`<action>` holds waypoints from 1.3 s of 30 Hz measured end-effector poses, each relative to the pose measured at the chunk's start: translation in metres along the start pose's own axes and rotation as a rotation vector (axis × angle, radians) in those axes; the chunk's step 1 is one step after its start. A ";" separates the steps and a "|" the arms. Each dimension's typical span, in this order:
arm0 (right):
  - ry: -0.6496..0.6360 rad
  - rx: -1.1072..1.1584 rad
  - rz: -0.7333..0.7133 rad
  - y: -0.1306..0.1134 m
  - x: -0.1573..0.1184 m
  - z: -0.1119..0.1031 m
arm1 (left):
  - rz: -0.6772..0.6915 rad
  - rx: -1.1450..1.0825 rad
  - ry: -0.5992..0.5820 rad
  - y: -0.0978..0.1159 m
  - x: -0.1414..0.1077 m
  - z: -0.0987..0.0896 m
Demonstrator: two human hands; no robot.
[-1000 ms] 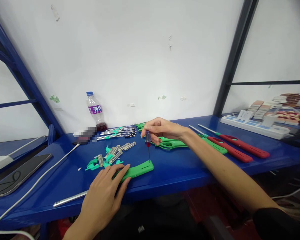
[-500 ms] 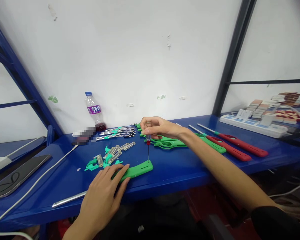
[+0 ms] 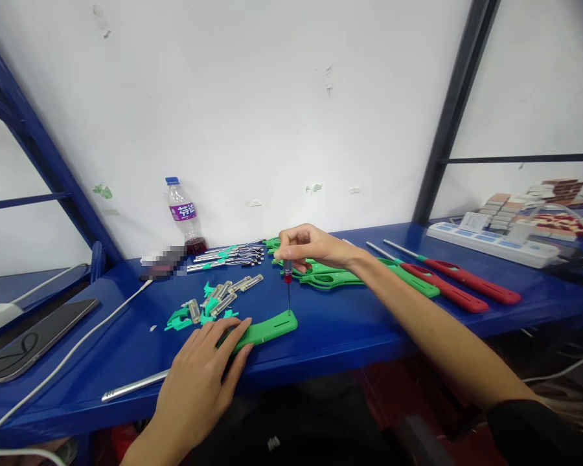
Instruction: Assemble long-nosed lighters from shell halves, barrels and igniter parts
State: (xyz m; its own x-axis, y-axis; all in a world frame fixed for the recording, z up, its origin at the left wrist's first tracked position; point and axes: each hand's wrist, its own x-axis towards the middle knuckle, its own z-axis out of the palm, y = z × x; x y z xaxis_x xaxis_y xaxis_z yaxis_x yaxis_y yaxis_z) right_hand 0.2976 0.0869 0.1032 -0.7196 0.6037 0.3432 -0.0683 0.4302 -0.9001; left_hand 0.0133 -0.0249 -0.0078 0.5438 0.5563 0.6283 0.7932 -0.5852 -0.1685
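Note:
My left hand (image 3: 204,372) grips a green lighter (image 3: 272,328) near the table's front edge, its metal tube (image 3: 135,386) sticking out to the left beneath the hand. A small screwdriver (image 3: 288,277) stands upright, its tip on the right end of the green handle. The fingers of my right hand (image 3: 298,248) are closed around the top of that screwdriver. Behind my left hand lie several clear fuel cells (image 3: 223,305) and teal plastic parts (image 3: 179,319). Farther back, green handle shells (image 3: 333,278) rest partly behind my right hand.
Metal tubes with wires (image 3: 223,259) lie near the wall beside a bottle (image 3: 184,217). To the right are red lighters (image 3: 476,279) and a power strip (image 3: 495,244). A phone (image 3: 34,340) and white cable (image 3: 85,346) occupy the left.
My right hand's fingers have shifted slightly around the screwdriver's top, and its handle has tilted a little. My left hand and the green lighter have kept their place.

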 end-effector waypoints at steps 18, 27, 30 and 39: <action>-0.106 0.046 0.073 -0.002 -0.002 -0.003 | -0.012 -0.010 -0.002 -0.001 -0.002 0.002; -0.082 0.128 0.015 -0.001 0.001 0.005 | -0.005 -0.004 0.000 -0.001 -0.002 0.002; -0.099 0.133 0.013 -0.002 0.000 0.004 | -0.006 0.001 0.004 -0.001 -0.002 0.002; -0.201 0.198 0.118 0.000 -0.004 -0.003 | -0.015 -0.006 0.012 -0.001 -0.001 0.002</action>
State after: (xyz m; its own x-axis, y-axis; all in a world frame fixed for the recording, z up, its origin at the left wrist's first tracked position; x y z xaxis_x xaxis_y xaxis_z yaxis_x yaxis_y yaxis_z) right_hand 0.3022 0.0864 0.1028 -0.8513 0.4887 0.1907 -0.0950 0.2140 -0.9722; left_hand 0.0121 -0.0237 -0.0097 0.5282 0.5583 0.6397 0.7999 -0.5800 -0.1543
